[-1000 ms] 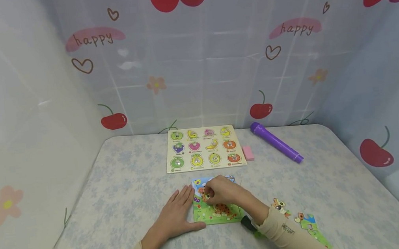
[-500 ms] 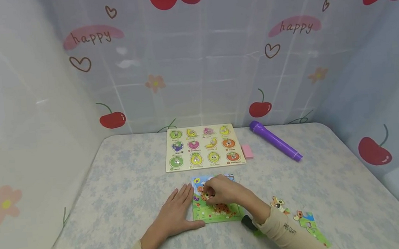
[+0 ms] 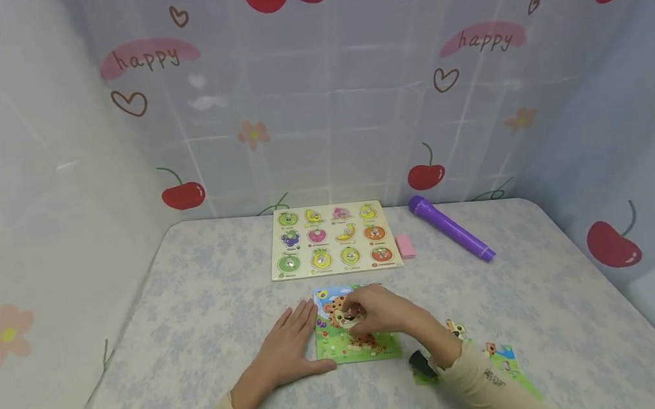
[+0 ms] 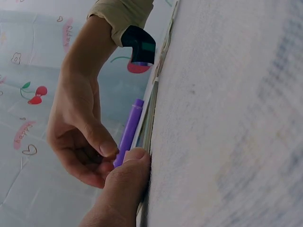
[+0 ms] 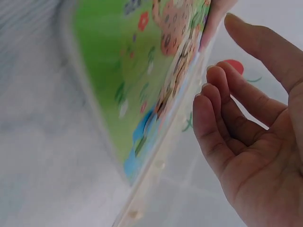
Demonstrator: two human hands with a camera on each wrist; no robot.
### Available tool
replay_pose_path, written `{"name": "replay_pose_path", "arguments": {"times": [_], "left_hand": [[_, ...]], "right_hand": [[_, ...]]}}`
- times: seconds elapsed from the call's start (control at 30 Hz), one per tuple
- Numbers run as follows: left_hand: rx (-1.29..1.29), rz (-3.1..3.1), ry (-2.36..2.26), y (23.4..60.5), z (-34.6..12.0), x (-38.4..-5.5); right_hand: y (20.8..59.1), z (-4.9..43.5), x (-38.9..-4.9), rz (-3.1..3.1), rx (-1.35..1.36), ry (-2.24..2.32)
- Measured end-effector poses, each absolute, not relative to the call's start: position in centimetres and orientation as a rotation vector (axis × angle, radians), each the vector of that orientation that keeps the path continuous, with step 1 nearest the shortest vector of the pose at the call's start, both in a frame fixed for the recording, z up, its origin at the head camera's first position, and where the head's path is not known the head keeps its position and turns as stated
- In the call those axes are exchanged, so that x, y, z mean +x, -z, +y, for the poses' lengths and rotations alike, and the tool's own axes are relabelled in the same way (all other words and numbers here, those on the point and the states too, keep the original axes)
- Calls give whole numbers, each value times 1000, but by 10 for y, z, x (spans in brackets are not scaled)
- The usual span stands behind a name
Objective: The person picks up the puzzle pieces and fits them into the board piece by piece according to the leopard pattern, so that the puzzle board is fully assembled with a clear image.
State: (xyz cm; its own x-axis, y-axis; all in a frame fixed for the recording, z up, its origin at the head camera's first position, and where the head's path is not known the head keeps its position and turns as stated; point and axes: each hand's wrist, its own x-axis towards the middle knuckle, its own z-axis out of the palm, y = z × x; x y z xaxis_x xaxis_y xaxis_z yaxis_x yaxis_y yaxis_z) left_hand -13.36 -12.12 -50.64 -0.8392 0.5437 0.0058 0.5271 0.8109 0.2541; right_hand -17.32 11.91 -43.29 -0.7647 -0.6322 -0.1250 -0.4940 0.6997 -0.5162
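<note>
Beyond both my hands lies the fruit board (image 3: 336, 256). Beneath my right hand sits the leopard board (image 3: 341, 356); my left hand (image 3: 290, 350), flat and gripping nothing, touches its left edge and should brace it. My right hand (image 3: 380, 310), fingers loosely bent, is empty. Loose pieces (image 3: 505, 365) lie by my right sleeve. Even fingertip pressure would suit the leopard face (image 3: 337, 314).

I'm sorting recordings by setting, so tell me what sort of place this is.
Probably a screened-off play table: it bears a fruit board and an animal puzzle, with a cherry-print curtain hung behind.
</note>
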Motion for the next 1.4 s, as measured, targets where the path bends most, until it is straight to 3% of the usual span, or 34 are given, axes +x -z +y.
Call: {"name": "replay_pose_path", "arguments": {"times": [1.4], "left_hand": [[871,2928,-370,505,-121,-132]], "right_hand": [[434,268,-134,2592,-640,729]]}}
